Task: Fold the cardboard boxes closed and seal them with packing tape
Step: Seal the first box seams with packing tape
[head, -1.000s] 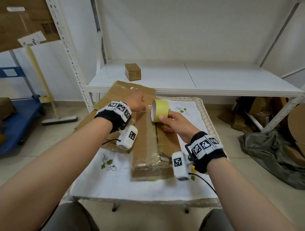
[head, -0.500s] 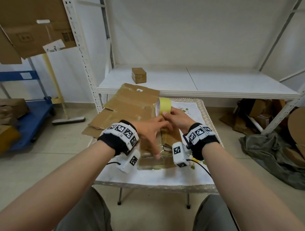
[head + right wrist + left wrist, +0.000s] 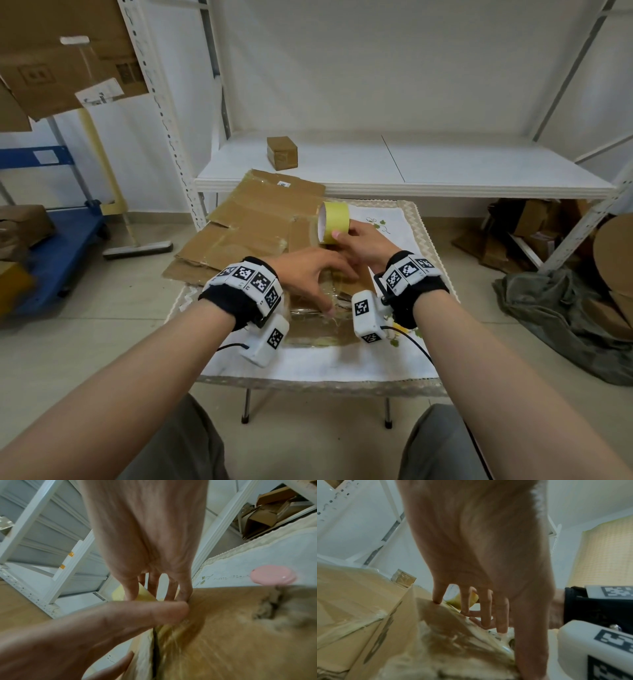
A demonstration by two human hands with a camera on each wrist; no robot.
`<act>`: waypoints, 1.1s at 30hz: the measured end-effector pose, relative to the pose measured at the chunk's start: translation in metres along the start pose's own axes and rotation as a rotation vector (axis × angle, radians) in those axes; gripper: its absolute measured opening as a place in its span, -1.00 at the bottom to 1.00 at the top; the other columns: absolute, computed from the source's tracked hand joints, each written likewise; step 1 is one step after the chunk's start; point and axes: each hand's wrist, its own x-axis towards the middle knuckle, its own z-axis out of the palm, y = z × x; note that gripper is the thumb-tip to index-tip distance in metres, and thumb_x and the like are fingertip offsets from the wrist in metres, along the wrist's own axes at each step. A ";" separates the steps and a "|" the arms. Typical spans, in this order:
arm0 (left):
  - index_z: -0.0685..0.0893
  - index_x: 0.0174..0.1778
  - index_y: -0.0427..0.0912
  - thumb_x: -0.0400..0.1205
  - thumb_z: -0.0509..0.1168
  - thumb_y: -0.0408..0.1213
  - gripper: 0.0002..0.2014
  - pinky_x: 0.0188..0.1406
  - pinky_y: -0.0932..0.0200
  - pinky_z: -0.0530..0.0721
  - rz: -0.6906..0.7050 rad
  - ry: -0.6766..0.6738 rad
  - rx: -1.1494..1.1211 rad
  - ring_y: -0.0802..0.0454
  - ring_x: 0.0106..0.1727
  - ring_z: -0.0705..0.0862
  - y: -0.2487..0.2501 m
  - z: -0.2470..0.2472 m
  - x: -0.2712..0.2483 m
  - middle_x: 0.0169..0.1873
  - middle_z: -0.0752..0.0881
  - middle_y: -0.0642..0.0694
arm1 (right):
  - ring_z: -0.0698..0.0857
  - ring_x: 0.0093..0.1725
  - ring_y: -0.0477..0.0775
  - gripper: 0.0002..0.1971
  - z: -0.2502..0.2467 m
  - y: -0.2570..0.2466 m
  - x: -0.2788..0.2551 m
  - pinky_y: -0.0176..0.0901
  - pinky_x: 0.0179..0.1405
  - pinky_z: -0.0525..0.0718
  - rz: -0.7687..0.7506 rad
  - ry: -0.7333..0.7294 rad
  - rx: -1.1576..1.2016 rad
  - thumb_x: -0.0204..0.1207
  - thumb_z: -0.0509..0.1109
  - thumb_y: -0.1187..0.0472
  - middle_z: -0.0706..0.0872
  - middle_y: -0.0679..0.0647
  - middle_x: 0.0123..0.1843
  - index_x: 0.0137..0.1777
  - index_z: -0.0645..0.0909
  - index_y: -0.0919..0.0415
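A taped cardboard box [image 3: 310, 334] lies on the small cloth-covered table [image 3: 308, 363]. My left hand [image 3: 322, 281] presses on its top with spread, fairly straight fingers [image 3: 485, 615], over a glossy strip of tape. Just beyond it my right hand [image 3: 347, 236] grips a yellow tape roll [image 3: 334, 222] standing on edge at the box's far end. In the right wrist view the fingers [image 3: 130, 588] curl round the roll [image 3: 145, 594], and a left-hand digit [image 3: 137, 613] lies across the box [image 3: 240, 628]. The box's middle is hidden by both hands.
Flattened cardboard sheets [image 3: 253, 226] overhang the table's far left. A small taped box [image 3: 282, 152] sits on the white shelf [image 3: 445, 171] behind. A pink round object [image 3: 274, 576] lies on the cloth. A blue cart [image 3: 61, 240] stands left, a dark bag [image 3: 565, 308] right.
My left hand has come back from the box's far end, beside the roll, and now presses on the near part of the top. The right hand still holds the roll.
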 end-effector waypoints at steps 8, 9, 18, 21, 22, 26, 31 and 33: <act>0.53 0.56 0.07 0.52 0.53 -0.04 -0.35 0.42 0.31 0.05 -0.048 -0.087 0.001 0.10 0.67 0.26 -0.003 0.005 0.006 0.66 0.33 0.08 | 0.41 -0.70 -0.25 -0.80 0.001 -0.001 -0.002 -0.41 -0.70 0.37 0.025 -0.054 0.150 0.77 0.24 0.33 0.49 -0.03 -0.43 -0.07 0.57 0.09; 0.52 0.56 0.06 0.52 0.53 -0.04 -0.34 0.43 0.33 0.01 -0.052 -0.090 -0.007 0.12 0.68 0.23 -0.005 0.007 0.006 0.66 0.31 0.10 | 0.44 -0.70 -0.27 -0.79 0.001 -0.001 -0.001 -0.43 -0.70 0.38 0.031 -0.048 0.148 0.76 0.25 0.32 0.50 -0.02 -0.40 -0.09 0.57 0.08; 0.54 0.55 0.04 0.51 0.54 -0.03 -0.34 0.51 0.23 0.01 -0.061 -0.091 -0.018 0.09 0.72 0.13 -0.011 0.012 0.009 0.65 0.34 0.10 | 0.56 -0.65 -0.33 -0.87 0.003 0.001 0.002 -0.50 -0.65 0.44 0.053 -0.008 0.144 0.75 0.29 0.27 0.56 -0.03 -0.28 0.20 0.62 0.26; 0.55 0.54 0.08 0.47 0.56 0.00 -0.32 0.61 0.09 0.07 -0.081 -0.091 -0.022 0.06 0.73 0.11 -0.012 0.013 0.008 0.63 0.38 0.07 | 0.66 -0.36 -0.20 -0.88 0.003 -0.002 0.002 -0.41 -0.48 0.60 0.078 -0.002 0.145 0.77 0.27 0.27 0.62 0.03 -0.16 0.19 0.60 0.24; 0.56 0.53 0.09 0.46 0.57 0.00 -0.31 0.59 0.11 0.09 -0.080 -0.084 -0.025 0.06 0.73 0.13 -0.012 0.013 0.008 0.62 0.40 0.06 | 0.67 -0.22 -0.11 -0.87 0.002 -0.002 0.002 -0.35 -0.34 0.67 0.094 -0.005 0.149 0.77 0.26 0.28 0.65 0.07 -0.07 0.22 0.60 0.23; 0.58 0.52 0.07 0.40 0.62 -0.02 -0.27 0.48 0.31 0.11 -0.054 -0.015 -0.013 0.09 0.66 0.29 -0.011 0.013 0.005 0.60 0.44 0.10 | 0.67 0.07 0.01 -0.72 0.000 0.001 0.003 -0.21 -0.09 0.72 0.124 -0.038 0.183 0.77 0.24 0.32 0.68 0.11 0.17 0.44 0.56 0.23; 0.62 0.49 0.08 0.37 0.63 0.00 -0.28 0.62 0.10 0.22 -0.049 0.001 -0.021 0.05 0.61 0.37 -0.012 0.015 0.004 0.62 0.42 0.04 | 0.66 -0.02 -0.08 -0.76 0.005 0.004 0.006 -0.29 -0.21 0.66 0.102 -0.026 0.161 0.77 0.26 0.29 0.67 0.04 0.10 0.38 0.56 0.17; 0.66 0.44 0.06 0.34 0.64 0.02 -0.30 0.55 0.14 0.27 -0.040 0.035 -0.025 0.05 0.56 0.40 -0.015 0.017 0.005 0.57 0.47 0.02 | 0.63 -0.24 -0.20 -0.86 0.008 0.006 0.006 -0.42 -0.44 0.57 0.089 -0.021 0.153 0.77 0.25 0.30 0.62 -0.02 -0.08 0.21 0.58 0.10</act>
